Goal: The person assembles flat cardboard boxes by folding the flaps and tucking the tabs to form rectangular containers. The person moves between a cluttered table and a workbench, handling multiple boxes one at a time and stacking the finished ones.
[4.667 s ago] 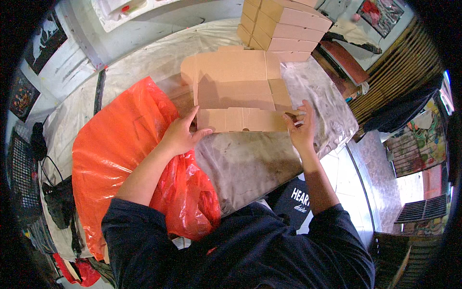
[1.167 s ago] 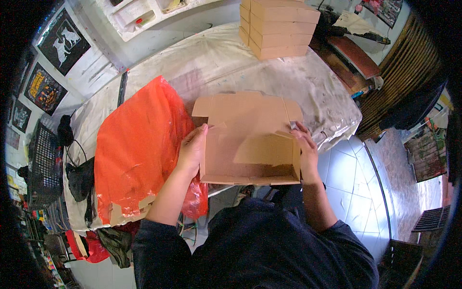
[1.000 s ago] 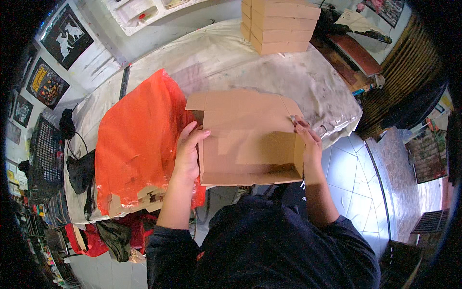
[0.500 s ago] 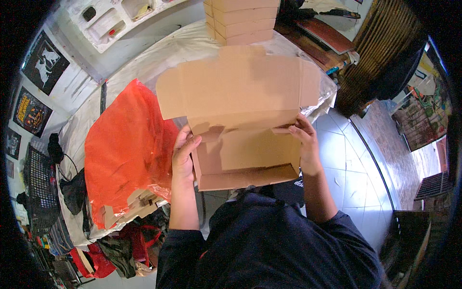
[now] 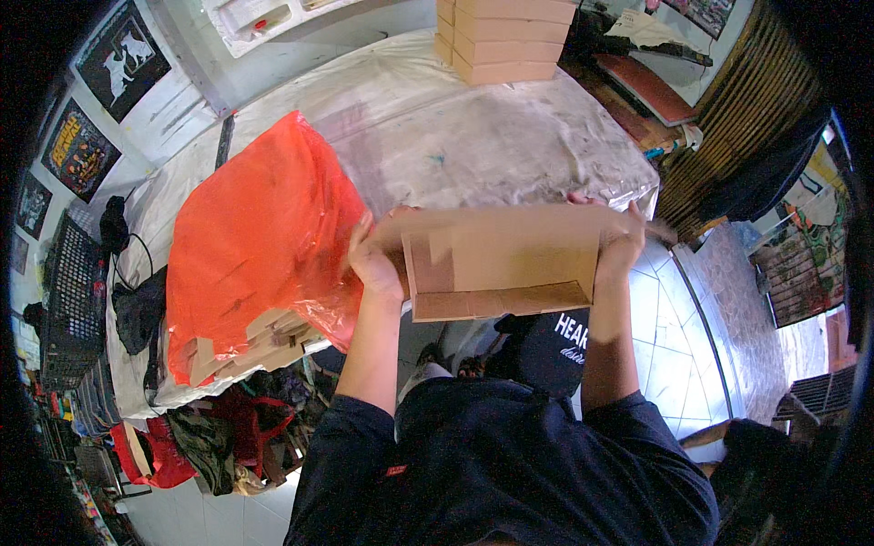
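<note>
Between my two hands an open brown cardboard box hangs in the air in front of me, its inside facing me. Along its upper edge the lid shows only as a narrow, blurred band. My left hand is closed on the box's left end, partly covered by a side flap. At the right end my right hand grips the box near its upper corner, with some fingertips showing beyond the top edge. Left of the box lies a large orange plastic bag, with flat cardboard pieces at its open near end.
A covered table stretches behind the box. On its far side rises a stack of closed cardboard boxes. A black plastic crate and dark cloth are at the left. Red bags lie below the table's left edge.
The lid, spread out broadly before, now appears narrow and nearly edge-on. Both hands have moved to the box's upper corners, and the view has shifted.
</note>
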`<state>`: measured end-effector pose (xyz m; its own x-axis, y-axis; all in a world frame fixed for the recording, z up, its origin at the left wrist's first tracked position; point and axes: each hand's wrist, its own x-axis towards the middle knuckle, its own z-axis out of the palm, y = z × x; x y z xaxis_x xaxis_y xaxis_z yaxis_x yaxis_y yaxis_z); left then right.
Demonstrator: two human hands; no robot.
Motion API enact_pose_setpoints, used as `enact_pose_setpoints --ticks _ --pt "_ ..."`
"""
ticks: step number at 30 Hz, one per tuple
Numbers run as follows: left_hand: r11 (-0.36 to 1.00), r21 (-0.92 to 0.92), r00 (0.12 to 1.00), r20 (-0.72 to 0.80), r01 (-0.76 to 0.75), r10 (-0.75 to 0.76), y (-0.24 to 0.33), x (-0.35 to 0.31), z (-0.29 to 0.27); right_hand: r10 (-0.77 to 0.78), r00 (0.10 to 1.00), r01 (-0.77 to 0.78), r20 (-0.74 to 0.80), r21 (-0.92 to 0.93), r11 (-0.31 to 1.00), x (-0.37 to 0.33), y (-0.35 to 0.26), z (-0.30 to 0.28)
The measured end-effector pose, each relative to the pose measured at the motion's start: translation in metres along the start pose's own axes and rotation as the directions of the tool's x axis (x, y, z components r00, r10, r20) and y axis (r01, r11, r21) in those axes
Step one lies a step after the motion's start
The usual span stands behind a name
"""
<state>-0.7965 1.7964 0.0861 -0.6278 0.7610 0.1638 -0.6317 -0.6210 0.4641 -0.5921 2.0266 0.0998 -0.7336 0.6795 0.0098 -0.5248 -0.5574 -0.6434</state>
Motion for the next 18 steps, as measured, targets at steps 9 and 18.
enact_pose_setpoints --ticks 9,18 --pt "0.859 0.473 0.975 0.008 -0.198 0.22 0.014 0.028 -0.01 -0.42 0.906 0.37 -0.056 -0.375 0.85 0.008 0.037 0.051" --pt "0.811 0.537 0.966 0.032 -0.232 0.255 -0.003 0.065 -0.038 -0.321 0.839 0.063 -0.439 -0.508 0.859 0.025 0.049 0.05"
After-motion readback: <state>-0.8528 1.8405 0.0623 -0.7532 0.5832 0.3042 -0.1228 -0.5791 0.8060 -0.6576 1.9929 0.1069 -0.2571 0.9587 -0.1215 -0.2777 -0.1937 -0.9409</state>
